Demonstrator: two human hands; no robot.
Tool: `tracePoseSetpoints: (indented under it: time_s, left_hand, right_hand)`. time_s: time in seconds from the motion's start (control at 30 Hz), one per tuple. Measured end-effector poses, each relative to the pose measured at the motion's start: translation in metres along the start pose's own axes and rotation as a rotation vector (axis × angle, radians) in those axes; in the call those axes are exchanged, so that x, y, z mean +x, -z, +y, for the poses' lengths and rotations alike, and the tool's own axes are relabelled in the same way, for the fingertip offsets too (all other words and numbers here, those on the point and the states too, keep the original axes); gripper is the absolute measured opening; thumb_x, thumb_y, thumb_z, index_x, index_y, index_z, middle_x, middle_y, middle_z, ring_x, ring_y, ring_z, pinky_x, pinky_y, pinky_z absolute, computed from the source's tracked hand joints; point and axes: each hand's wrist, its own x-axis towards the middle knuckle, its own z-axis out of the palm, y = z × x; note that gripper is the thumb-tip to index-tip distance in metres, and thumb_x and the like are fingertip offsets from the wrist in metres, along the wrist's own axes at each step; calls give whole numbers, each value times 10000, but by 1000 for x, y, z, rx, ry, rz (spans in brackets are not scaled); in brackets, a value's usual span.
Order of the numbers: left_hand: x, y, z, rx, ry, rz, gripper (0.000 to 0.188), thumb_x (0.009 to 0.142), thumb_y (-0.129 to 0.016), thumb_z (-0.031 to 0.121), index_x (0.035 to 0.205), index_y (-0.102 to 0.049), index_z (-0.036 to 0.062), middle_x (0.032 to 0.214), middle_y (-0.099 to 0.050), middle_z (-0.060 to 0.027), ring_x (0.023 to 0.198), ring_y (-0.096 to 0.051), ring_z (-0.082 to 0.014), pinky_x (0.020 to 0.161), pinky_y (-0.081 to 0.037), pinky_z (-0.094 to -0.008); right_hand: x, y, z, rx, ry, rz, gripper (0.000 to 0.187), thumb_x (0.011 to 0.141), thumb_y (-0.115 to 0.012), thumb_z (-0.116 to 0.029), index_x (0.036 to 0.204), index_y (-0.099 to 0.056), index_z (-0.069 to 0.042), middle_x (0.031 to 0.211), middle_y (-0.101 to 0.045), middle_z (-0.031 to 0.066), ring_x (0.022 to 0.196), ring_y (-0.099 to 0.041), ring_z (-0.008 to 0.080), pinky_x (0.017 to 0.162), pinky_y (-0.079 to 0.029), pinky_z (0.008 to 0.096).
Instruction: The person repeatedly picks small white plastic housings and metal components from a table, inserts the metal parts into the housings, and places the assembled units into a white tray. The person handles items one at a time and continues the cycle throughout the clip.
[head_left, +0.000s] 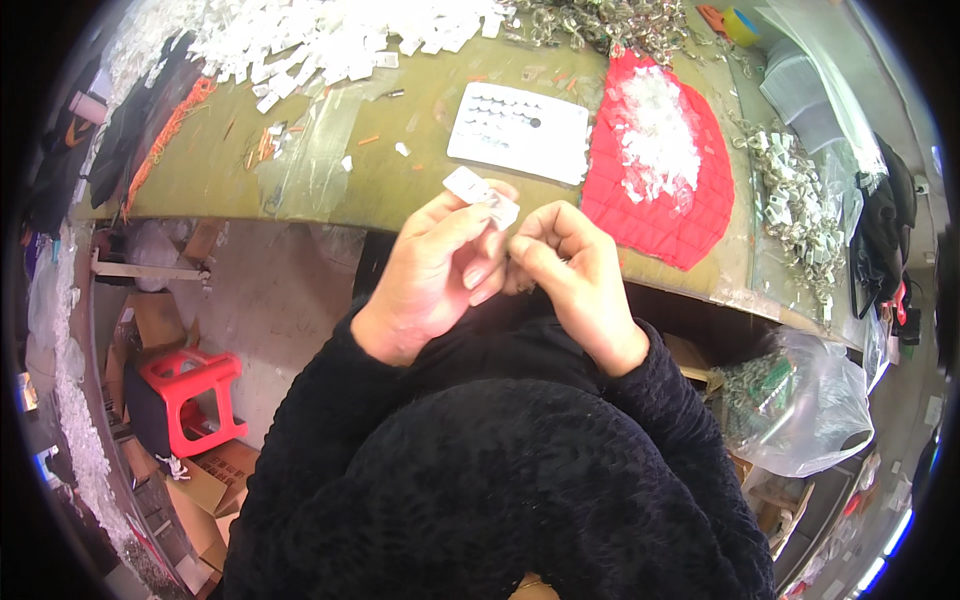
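Both hands are raised together in front of my body, just off the table's front edge. Between its thumb and fingers my left hand (435,260) pinches a small white plastic piece (467,186), with a clear part close by it at the fingertips. My right hand (570,270) is closed, thumb pressed against the bent index finger beside the left fingers; whatever it holds is hidden. Beyond the hands lies a white tray (540,155) with rows of small dark round parts. A red quilted cloth (705,225) to its right bears a heap of small clear pieces (655,130).
White plastic pieces (300,35) are piled at the table's far left, metal clips (610,20) at the far middle. Finished-looking clusters (800,205) lie at right near a clear plastic bag (810,410). A red stool (195,400) and cardboard box (205,490) stand at lower left.
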Motion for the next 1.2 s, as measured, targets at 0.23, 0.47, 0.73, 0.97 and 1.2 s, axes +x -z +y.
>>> tracePoseSetpoints:
  time_s: [0.23,0.47,0.73,0.97,1.2]
  left_hand:
    - [2,34,35,173,-71,-43,341,952,-613,143,1225,-545,-49,989,-636,-130,617,-573,-134,417,-459,-248]
    - [22,46,44,109,-49,-87,348,945,-616,140,1222,-554,-62,1146,-649,-244,664,-642,-158,413,-511,-249]
    - [49,52,35,-50,-8,-13,419,945,-605,107,1315,-515,-67,1119,-660,-251,678,-649,-168,477,-545,-264]
    - [52,50,38,-45,-9,-32,464,946,-620,111,1353,-488,-69,1156,-641,-265,719,-659,-189,535,-573,-283]
    - [55,53,36,-72,-14,-57,444,944,-624,107,1327,-503,-82,1123,-656,-253,686,-663,-192,515,-569,-288]
  right_hand:
    - [64,45,-30,-716,446,279,155,903,-642,-81,1037,-634,-4,882,-669,142,816,-654,250,744,-526,349]
    - [125,52,-5,-1286,527,217,125,811,-685,-55,922,-639,-19,848,-614,161,799,-608,351,726,-503,400]
    - [132,71,-32,-994,436,155,170,876,-669,-52,1032,-661,16,792,-643,52,716,-585,97,657,-486,262]
    - [146,75,-31,-1222,395,16,203,852,-671,-53,1040,-694,21,878,-681,122,779,-653,217,696,-506,313]
    - [135,66,-19,-1548,605,83,129,857,-683,-70,954,-656,10,860,-623,140,756,-629,285,682,-494,340]
